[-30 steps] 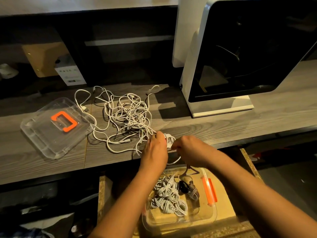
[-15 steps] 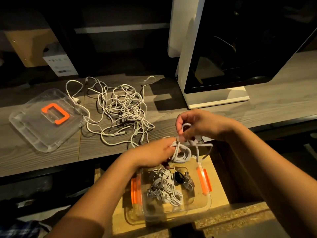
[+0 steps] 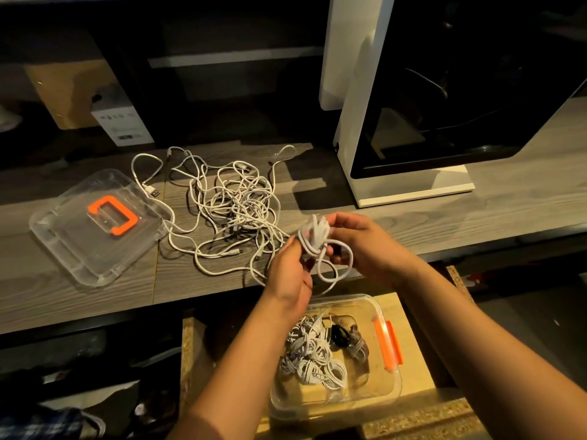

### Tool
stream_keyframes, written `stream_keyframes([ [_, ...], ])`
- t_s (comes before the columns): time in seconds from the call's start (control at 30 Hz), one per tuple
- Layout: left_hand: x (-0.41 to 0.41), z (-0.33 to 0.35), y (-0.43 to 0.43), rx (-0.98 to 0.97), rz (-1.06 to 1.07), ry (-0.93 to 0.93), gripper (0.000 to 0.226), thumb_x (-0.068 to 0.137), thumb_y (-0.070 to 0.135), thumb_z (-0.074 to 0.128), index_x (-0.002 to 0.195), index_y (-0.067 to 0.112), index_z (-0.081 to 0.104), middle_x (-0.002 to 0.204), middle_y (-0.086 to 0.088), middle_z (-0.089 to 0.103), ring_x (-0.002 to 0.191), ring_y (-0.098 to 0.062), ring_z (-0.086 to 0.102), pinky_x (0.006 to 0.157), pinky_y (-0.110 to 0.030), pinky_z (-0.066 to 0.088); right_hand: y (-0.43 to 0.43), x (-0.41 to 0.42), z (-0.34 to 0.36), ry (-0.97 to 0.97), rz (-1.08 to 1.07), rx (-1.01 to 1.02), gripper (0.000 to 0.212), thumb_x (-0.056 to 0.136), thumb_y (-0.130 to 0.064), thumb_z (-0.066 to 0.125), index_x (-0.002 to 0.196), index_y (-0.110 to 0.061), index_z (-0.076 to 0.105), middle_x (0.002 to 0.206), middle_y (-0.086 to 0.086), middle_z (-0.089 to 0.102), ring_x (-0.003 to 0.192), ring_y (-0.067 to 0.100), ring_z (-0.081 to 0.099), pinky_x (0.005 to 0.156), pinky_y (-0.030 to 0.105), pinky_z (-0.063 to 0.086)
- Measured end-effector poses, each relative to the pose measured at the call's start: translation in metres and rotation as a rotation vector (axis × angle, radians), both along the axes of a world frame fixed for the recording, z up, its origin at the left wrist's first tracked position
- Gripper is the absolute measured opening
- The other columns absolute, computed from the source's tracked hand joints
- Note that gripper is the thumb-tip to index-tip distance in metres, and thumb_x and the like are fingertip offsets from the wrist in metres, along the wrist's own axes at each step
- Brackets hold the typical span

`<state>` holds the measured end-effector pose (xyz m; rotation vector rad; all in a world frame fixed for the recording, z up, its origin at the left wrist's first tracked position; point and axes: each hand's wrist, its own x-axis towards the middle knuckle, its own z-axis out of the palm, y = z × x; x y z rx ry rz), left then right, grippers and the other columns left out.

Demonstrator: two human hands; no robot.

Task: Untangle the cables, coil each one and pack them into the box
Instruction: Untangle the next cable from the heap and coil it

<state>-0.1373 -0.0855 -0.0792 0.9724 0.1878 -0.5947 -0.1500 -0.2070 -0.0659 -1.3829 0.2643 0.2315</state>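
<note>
Nearby, tangled cables (image 3: 235, 211), lid (image 3: 60, 239), machine (image 3: 357, 122), left hand (image 3: 289, 274) and right hand (image 3: 365, 249) gripping coiled cable (image 3: 315, 235)

Desk (image 3: 95, 300): matt grey wood grain. Lid (image 3: 79, 255) and box (image 3: 392, 389): clear glossy plastic — orange plastic handle (image 3: 113, 215) and latch (image 3: 388, 344). Cables (image 3: 235, 211): smooth white sheathing. Machine housing (image 3: 349, 122): smooth white plastic — dark glossy panel.

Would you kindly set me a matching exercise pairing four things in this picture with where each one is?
1 clear lid
2 tangled cables
3 half-coiled cable
4 clear box

A gripped by left hand and right hand
B below the table edge
C heaped mid-table
D flat at the table's left

Pairs: 1-D, 2-C, 3-A, 4-B
</note>
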Motion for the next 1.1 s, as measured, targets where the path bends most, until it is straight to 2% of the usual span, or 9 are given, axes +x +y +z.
stream_keyframes([
  [0.17, 0.024, -0.007, 0.002, -0.279, 0.389, 0.343, 0.032, 0.099, 0.014, 0.028, 0.09, 0.012, 0.059, 0.081, -0.004, 0.062, 0.078, -0.013, 0.055, 0.075, -0.024, 0.041, 0.005, -0.009, -0.018, 0.11, -0.111, -0.092, 0.031, 0.095, 0.008, 0.032, 0.091, -0.004, 0.061, 0.073, 0.006, 0.057, 0.061, 0.009, 0.053, 0.056, 0.018, 0.048],
  [0.3, 0.039, -0.016, 0.007, -0.372, 0.558, 0.43, 0.03, 0.098, 0.009, 0.028, 0.085, 0.004, 0.055, 0.076, -0.008, 0.054, 0.068, -0.017, 0.055, 0.079, -0.03, 0.048, 0.015, -0.012, -0.028, 0.18, -0.312, 0.104, 0.032, 0.093, 0.01, 0.034, 0.093, -0.007, 0.061, 0.086, 0.01, 0.06, 0.082, 0.019, 0.062, 0.072, 0.025, 0.053],
  [0.43, 0.043, -0.025, 0.01, -0.266, 0.592, 0.401, 0.032, 0.099, 0.006, 0.029, 0.08, 0.003, 0.054, 0.075, -0.009, 0.055, 0.059, -0.018, 0.062, 0.059, -0.026, 0.054, 0.019, -0.006, -0.03, 0.226, -0.594, 0.566, 0.033, 0.094, 0.011, 0.027, 0.1, -0.006, 0.055, 0.068, 0.006, 0.047, 0.077, 0.021, 0.061, 0.059, 0.028, 0.059],
  [0.53, 0.045, -0.027, 0.011, -0.208, 0.58, 0.404, 0.033, 0.099, 0.006, 0.027, 0.08, 0.0, 0.053, 0.076, -0.011, 0.053, 0.069, -0.019, 0.056, 0.063, -0.029, 0.055, 0.015, -0.007, -0.035, 0.225, -0.66, 0.574, 0.037, 0.092, 0.01, 0.024, 0.104, -0.008, 0.054, 0.061, 0.001, 0.037, 0.052, 0.011, 0.04, 0.044, 0.025, 0.05],
  [0.7, 0.056, -0.035, 0.031, -0.181, 0.687, 0.412, 0.026, 0.102, 0.01, 0.027, 0.095, 0.002, 0.051, 0.086, -0.014, 0.051, 0.071, -0.018, 0.055, 0.082, -0.036, 0.054, -0.006, -0.021, -0.043, 0.132, -0.254, -0.145, 0.039, 0.09, 0.005, 0.029, 0.105, -0.006, 0.063, 0.061, 0.002, 0.04, 0.05, 0.013, 0.032, 0.049, 0.028, 0.03],
  [0.83, 0.052, -0.03, 0.025, -0.029, 0.566, 0.239, 0.018, 0.102, 0.011, 0.032, 0.109, 0.005, 0.048, 0.087, -0.013, 0.056, 0.066, -0.018, 0.058, 0.059, -0.03, 0.058, -0.001, -0.02, -0.035, 0.136, 0.511, -0.847, 0.03, 0.09, -0.039, 0.055, 0.095, -0.015, 0.071, 0.071, 0.001, 0.061, 0.058, 0.007, 0.051, 0.054, 0.022, 0.042],
  [0.93, 0.037, -0.019, 0.003, 0.11, 0.432, 0.06, 0.019, 0.102, 0.009, 0.03, 0.107, 0.008, 0.048, 0.087, -0.009, 0.058, 0.06, -0.013, 0.06, 0.06, -0.027, 0.057, 0.009, -0.014, -0.034, 0.211, 0.687, -1.221, 0.042, 0.086, -0.053, 0.056, 0.107, -0.018, 0.066, 0.102, 0.004, 0.067, 0.092, 0.016, 0.06, 0.085, 0.036, 0.049],
  [1.03, 0.021, -0.018, -0.012, 0.214, 0.333, -0.077, 0.021, 0.101, 0.005, 0.027, 0.105, 0.009, 0.048, 0.089, -0.005, 0.058, 0.057, -0.005, 0.064, 0.062, -0.021, 0.055, 0.011, -0.012, -0.023, 0.193, 0.588, -1.294, 0.058, 0.084, -0.048, 0.06, 0.133, -0.019, 0.045, 0.135, 0.005, 0.05, 0.129, 0.023, 0.042, 0.115, 0.054, 0.01],
  [1.1, 0.013, -0.017, -0.019, 0.242, 0.3, -0.111, 0.024, 0.101, 0.005, 0.027, 0.093, 0.013, 0.049, 0.088, -0.005, 0.058, 0.058, -0.004, 0.065, 0.061, -0.017, 0.054, 0.012, -0.012, -0.013, 0.116, 0.479, -1.02, 0.064, 0.082, -0.033, 0.066, 0.138, -0.019, 0.038, 0.138, 0.005, 0.047, 0.131, 0.023, 0.041, 0.115, 0.051, 0.019],
])
